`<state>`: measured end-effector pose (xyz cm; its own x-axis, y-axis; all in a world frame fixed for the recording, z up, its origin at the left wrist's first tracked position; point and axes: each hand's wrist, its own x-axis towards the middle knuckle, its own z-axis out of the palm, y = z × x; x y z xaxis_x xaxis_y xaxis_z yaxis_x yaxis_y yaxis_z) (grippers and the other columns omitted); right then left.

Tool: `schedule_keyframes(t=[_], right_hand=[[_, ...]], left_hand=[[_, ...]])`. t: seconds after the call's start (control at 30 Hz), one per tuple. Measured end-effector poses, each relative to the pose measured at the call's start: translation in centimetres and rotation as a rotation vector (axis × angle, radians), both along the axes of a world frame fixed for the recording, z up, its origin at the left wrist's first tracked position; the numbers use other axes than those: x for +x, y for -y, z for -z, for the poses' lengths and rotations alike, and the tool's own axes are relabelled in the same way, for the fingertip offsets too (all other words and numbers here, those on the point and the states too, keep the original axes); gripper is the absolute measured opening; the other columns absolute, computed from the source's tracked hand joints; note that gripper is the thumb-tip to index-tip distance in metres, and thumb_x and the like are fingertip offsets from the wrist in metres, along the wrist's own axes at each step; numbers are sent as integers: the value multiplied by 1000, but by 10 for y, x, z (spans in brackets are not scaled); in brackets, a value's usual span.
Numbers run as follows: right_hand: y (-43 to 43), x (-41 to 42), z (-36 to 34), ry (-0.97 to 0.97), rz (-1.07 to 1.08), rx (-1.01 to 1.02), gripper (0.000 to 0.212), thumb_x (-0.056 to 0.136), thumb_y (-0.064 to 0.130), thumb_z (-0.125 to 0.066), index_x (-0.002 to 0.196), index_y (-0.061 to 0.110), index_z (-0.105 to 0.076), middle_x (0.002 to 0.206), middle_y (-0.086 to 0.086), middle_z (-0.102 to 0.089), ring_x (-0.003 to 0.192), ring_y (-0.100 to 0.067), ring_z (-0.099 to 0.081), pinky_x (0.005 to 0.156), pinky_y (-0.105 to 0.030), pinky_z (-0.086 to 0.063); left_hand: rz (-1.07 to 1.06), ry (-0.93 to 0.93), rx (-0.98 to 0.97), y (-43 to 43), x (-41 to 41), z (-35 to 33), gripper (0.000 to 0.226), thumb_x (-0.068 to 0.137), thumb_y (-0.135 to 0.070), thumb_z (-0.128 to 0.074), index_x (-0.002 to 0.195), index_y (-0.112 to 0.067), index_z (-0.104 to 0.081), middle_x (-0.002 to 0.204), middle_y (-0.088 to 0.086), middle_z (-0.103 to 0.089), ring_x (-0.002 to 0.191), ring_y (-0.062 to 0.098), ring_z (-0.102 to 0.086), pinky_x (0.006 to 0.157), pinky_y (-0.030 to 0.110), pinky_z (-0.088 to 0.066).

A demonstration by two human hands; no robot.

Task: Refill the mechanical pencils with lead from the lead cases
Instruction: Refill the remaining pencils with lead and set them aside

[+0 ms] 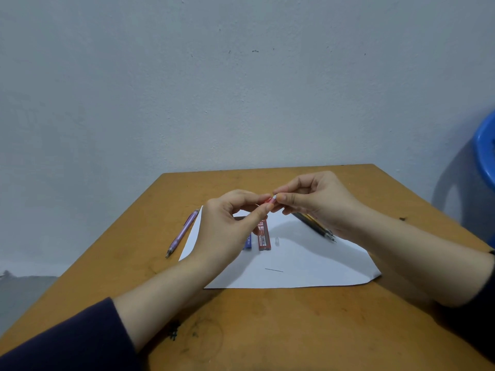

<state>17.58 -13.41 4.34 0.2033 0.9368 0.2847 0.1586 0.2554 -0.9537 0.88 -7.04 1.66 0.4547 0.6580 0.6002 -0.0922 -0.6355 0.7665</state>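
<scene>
Pinching a short red-and-white piece (271,200) between thumb and forefinger, the left hand (227,223) meets the right hand (316,199) just above the middle of the frame, over the far part of a white sheet of paper (308,258). The right hand's thumb and forefinger close on the white end of the same piece, its other fingers curled under. So little of the piece shows between the fingertips that I cannot tell whether it is a pencil or only a part of one. On the paper below the hands a blue lead case (248,243) and a red lead case (264,238) lie side by side, the blue one partly hidden by the left hand, with a tiny clear cap (277,241) just to the right of the red one. A single thin lead (273,270) lies alone lower on the sheet. A few dark and yellow pencils (317,228) lie together under the right hand, their tips pointing lower right. A purple mechanical pencil (183,232) lies on the brown desk (267,330) just left of the paper's edge. Dark sleeves cover both forearms at the lower corners, and a blue chair (486,156) shows at the right edge.
</scene>
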Motion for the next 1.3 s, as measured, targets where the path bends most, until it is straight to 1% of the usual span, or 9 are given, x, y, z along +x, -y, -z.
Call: schedule_keyframes(t=[0.23, 0.37, 0.47, 0.77, 0.83, 0.93, 1.03, 1.2, 1.3], right_hand=[[-1, 2, 4, 74, 7, 36, 9, 72, -1, -73, 76, 7, -72, 72, -10, -72, 65, -14, -68, 61, -22, -51], [-1, 4, 3, 22, -20, 23, 19, 66, 11, -75, 84, 5, -72, 78, -13, -73, 74, -24, -69, 62, -27, -52], [-4, 8, 7, -10, 53, -31, 15, 73, 6, -74, 88, 4, -72, 80, -17, -72, 73, -27, -68, 60, -30, -50], [-2, 3, 12, 435, 97, -251, 16, 79, 5, -74, 84, 20, -74, 72, 0, -70, 55, 2, -58, 54, -13, -46], [-2, 2, 12, 536, 115, -237, 17, 78, 11, -76, 80, 27, -73, 72, 1, -70, 52, 2, -52, 53, -11, -43], [-4, 1, 16, 700, 118, -269, 17, 74, 21, -80, 76, 36, -72, 76, 1, -71, 62, -9, -56, 61, -22, -44], [-3, -3, 18, 770, 101, -331, 14, 73, 27, -81, 85, 29, -76, 81, 0, -73, 78, -17, -63, 62, -22, -44], [0, -5, 15, 816, 83, -343, 14, 75, 23, -79, 89, 20, -78, 65, 17, -63, 58, 10, -54, 48, -5, -35], [-1, -4, 15, 755, 106, -334, 9, 74, 19, -80, 81, 24, -78, 61, 18, -65, 58, 6, -57, 54, -9, -39]], left_hand=[[10, 18, -2, -1, 1, 2, 16, 75, -29, -70, 90, -27, -73, 84, -10, -72, 79, 10, -68, 60, 28, -58], [-2, 24, 9, -4, 2, 2, 18, 75, -28, -70, 92, -26, -73, 84, -9, -72, 79, 13, -69, 60, 28, -58], [-15, 34, 28, -6, 2, 1, 16, 76, -26, -70, 93, -26, -73, 86, -7, -72, 79, 14, -69, 57, 25, -57], [-77, 28, 38, -17, 0, 0, 12, 80, -19, -74, 89, -27, -73, 82, -9, -71, 76, 10, -68, 59, 23, -54], [-88, 23, 46, -18, 0, 0, 11, 81, -19, -74, 90, -25, -74, 81, -9, -71, 74, 9, -68, 59, 24, -54], [-94, 11, 57, -19, 0, 0, 11, 81, -20, -74, 92, -23, -74, 83, -8, -72, 75, 10, -68, 60, 27, -56], [-99, -7, 78, -20, 0, 1, 12, 81, -19, -73, 93, -21, -74, 84, -6, -72, 77, 11, -68, 60, 28, -56], [-100, -12, 87, -21, 0, 2, 12, 81, -18, -73, 93, -23, -73, 84, -8, -72, 77, 10, -69, 61, 27, -57], [-97, -16, 85, -21, 0, 3, 12, 81, -18, -74, 93, -22, -74, 85, -8, -72, 77, 9, -69, 61, 27, -57]])
